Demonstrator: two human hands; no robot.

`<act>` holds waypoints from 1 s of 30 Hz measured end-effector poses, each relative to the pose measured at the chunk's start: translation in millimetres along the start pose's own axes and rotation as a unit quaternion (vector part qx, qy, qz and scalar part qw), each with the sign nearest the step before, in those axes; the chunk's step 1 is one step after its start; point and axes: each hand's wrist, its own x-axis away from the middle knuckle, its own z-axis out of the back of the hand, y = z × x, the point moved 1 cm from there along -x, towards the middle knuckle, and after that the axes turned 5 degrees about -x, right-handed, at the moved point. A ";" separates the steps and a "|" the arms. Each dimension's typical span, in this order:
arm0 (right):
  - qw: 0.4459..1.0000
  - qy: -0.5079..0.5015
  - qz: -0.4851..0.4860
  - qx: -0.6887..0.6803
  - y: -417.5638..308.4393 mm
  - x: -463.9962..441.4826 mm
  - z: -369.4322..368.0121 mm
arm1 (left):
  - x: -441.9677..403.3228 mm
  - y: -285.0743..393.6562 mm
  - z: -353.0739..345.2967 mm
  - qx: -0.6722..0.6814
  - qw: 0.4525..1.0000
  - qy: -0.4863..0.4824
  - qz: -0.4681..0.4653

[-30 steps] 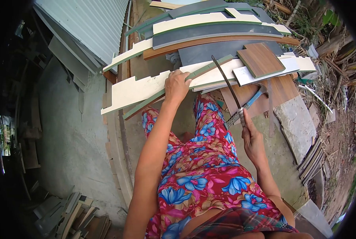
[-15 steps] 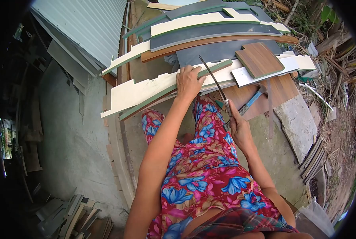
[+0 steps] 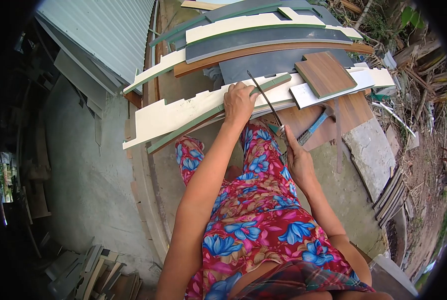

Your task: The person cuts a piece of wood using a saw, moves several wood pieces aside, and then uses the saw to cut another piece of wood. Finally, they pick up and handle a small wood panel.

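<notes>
My left hand (image 3: 239, 104) is closed over a narrow green-edged strip (image 3: 188, 128), pressing it onto a cream notched board (image 3: 156, 119). The strip lies slantwise across the board. In my right hand (image 3: 299, 161) is the handle of a long thin dark blade (image 3: 266, 99), which points up and to the left. The blade crosses the strip just right of my left fingers. A hammer (image 3: 316, 125) with a blue handle lies right of my right hand, on a brown wood-grain board (image 3: 352, 119).
Behind the notched board, more long cream, grey and brown boards (image 3: 278, 49) are stacked. A small wood-grain panel (image 3: 325, 75) rests on a white piece (image 3: 303, 95) at right. Offcuts (image 3: 96, 270) lie at lower left; a stone slab (image 3: 371, 155) is at right.
Both hands have moved; the left slid right along the strip, and the right shifted up and left with the blade. The blade now crosses the strip nearer my left fingers.
</notes>
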 end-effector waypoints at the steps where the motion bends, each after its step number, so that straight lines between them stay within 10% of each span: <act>1: 1.000 0.002 0.010 0.014 0.4 -3.2 -1.3 | 0.0 0.5 0.1 0.000 1.000 0.000 -0.001; 30: 0.998 -0.046 -0.004 0.042 -24.0 -95.0 -20.7 | 0.9 -0.6 -6.2 -0.016 1.000 -0.004 -0.002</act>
